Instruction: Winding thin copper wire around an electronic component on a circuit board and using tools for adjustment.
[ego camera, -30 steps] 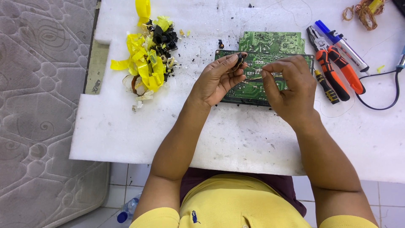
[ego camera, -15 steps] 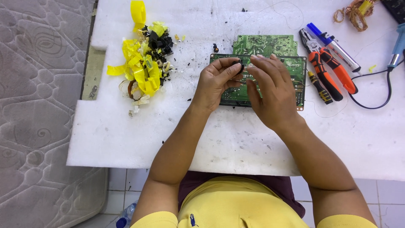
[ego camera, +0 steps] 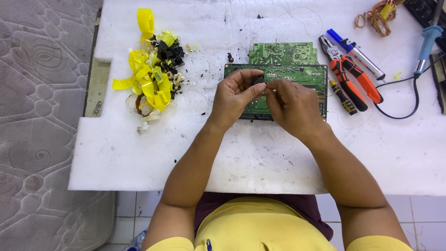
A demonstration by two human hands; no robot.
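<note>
One small black component (ego camera: pixel 258 79) is pinched between thumb and fingers of the left hand (ego camera: pixel 236 95), just above the green circuit board (ego camera: pixel 310 75), approx. at the middle of the white foam sheet (ego camera: pixel 260 153). The right hand (ego camera: pixel 293 106) is closed too: its fingertips meet the same part from the right side, so the part is held by both hands together. What exactly is under the right fingertips cannot be told, since they cover it.

The part is judged as light, hard and stiff, w/ thin metal legs probably, which can bend or break easily; this is a guess, the legs are not seen. It is best taken on its plastic body, by the two flat sides, not by the legs. The surface seems smooth, so a firm pinch is needed, but no big force.

A 2nd green board (ego camera: pixel 282 52) is lying behind the first one, partly hidden under it. To the right, orange-handled pliers (ego camera: pixel 355 76), a small screwdriver (ego camera: pixel 343 96), a blue marker (ego camera: pixel 355 53) and a blue soldering iron (ego camera: pixel 426 44) w/ black cable are placed. To the left, a heap of yellow tape scraps (ego camera: pixel 151 81) mixed w/ black pieces is seen. Copper wire coils (ego camera: pixel 381 18) are at the top right corner.
</note>
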